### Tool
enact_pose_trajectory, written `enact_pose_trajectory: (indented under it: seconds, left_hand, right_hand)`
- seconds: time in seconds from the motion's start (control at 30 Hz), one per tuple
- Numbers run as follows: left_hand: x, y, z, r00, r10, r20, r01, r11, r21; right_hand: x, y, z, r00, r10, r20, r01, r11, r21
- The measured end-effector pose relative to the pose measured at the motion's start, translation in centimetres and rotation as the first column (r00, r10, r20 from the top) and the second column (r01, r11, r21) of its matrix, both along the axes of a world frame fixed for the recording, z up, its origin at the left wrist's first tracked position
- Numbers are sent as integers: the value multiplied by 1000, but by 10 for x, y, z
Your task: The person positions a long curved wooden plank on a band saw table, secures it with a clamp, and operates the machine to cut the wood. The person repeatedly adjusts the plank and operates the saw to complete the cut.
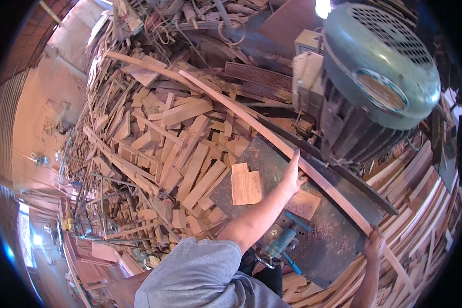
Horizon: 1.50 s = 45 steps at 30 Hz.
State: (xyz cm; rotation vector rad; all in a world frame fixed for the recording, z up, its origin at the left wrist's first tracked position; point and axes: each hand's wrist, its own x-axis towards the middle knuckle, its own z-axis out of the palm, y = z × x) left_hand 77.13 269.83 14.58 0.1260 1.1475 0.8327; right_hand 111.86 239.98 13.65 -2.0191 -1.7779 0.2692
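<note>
Curled hands (293,177) (374,243) on wooden strip (333,192)

From the head, one fisheye looks down at nearby hands (292,179).

Here it is, 1 long, slender wooden strip (336,197), pinkish tan, narrow and square-edged, in 1 piece, slanting diagonally through the frame: top end up left of centre, middle passing right of centre, bottom end down at lower right!

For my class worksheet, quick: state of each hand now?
Left hand: against the strip, fingers partly curled; whether gripping can't be told.
Right hand: closed on the strip.
</note>
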Motion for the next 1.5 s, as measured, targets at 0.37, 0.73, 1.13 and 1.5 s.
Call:
enact_pose_trajectory:
  seconds: [0.37,0.73,1.13,1.5]
  left_hand:
    - [-22,88,-54,713,236,-661,-218,970,112]
    - [-5,-8,-31,826,477,-301,-434,878,200]
    - [-55,119,-33,902,288,-322,-248,955,160]
    - [-107,112,-18,952,-136,-276,196,959,204]
  right_hand:
    - [2,-46,-6,990,81,113,-85,996,33]
    - [31,-80,-11,918,-369,-143,358,929,-97]
    - [12,77,24,892,-218,395,121,959,255]
    - [-6,120,23,908,-212,362,221,975,16]
